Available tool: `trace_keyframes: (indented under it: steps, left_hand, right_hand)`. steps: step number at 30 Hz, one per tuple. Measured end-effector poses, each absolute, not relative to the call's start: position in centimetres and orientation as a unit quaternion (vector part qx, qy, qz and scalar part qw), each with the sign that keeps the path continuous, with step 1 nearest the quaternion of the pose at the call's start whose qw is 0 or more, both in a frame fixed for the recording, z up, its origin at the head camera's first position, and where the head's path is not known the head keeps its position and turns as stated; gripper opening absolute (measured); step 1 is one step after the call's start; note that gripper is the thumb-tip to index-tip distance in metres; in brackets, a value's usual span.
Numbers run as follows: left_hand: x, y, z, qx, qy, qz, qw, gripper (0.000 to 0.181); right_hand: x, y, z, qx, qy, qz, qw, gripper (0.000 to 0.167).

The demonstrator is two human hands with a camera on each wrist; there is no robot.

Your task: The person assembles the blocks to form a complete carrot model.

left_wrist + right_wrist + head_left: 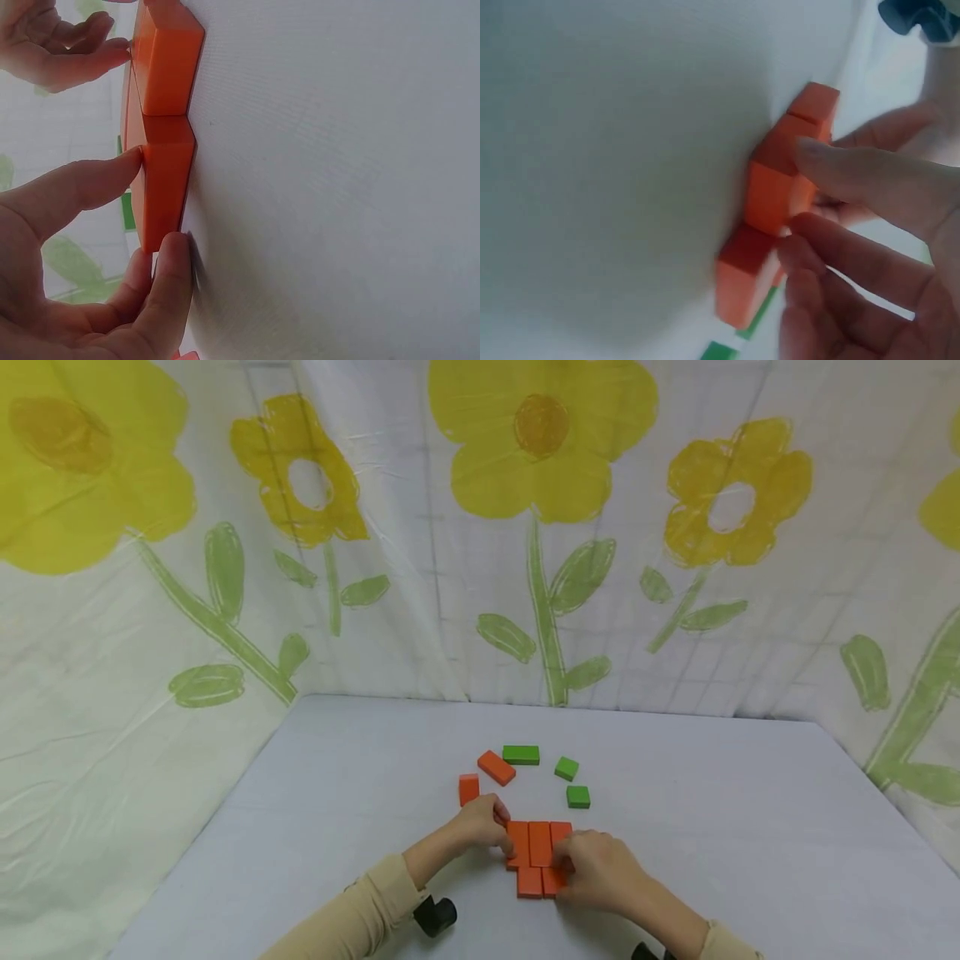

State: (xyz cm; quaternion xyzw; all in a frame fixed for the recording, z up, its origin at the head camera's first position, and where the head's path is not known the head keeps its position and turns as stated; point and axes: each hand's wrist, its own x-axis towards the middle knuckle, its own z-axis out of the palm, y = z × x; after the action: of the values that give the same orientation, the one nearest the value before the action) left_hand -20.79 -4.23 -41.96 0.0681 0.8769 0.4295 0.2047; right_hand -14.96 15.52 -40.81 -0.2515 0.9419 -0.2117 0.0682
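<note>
Three long orange blocks (540, 843) lie side by side, with two shorter orange blocks (529, 883) touching their near ends. My left hand (480, 822) holds the leftmost long block (166, 187), its thumb on the near top edge and fingertips against the outer side. At the lower right, my right hand (600, 870) pinches the right short block (771, 196) between thumb and index finger. That hand partly hides the right long block in the head view.
Beyond the group lie two loose orange blocks (497, 767), a long green block (521, 755) and two small green blocks (578, 797). The white table (337, 777) meets a flower-patterned curtain (390, 652) at its far edge.
</note>
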Motion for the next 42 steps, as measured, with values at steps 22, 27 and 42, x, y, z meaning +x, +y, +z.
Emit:
trace_keyframes:
  steps: [22, 27, 42]
  left_hand:
    - [-20.8, -4.4, -42.0, 0.073, 0.876, 0.433, 0.201, 0.034]
    - [-20.7, -4.3, -41.8, 0.081, 0.875, 0.436, 0.194, 0.034]
    - [-20.9, -4.3, -42.2, 0.079, 0.875, 0.436, 0.197, 0.031]
  right_hand:
    - [-27.0, 7.9, -41.0, -0.136, 0.979, -0.146, 0.037, 0.030]
    - [-27.2, 7.9, -40.6, -0.151, 0.980, -0.129, 0.015, 0.030]
    - [-18.4, 16.4, -37.5, -0.321, 0.907, -0.267, 0.059, 0.020]
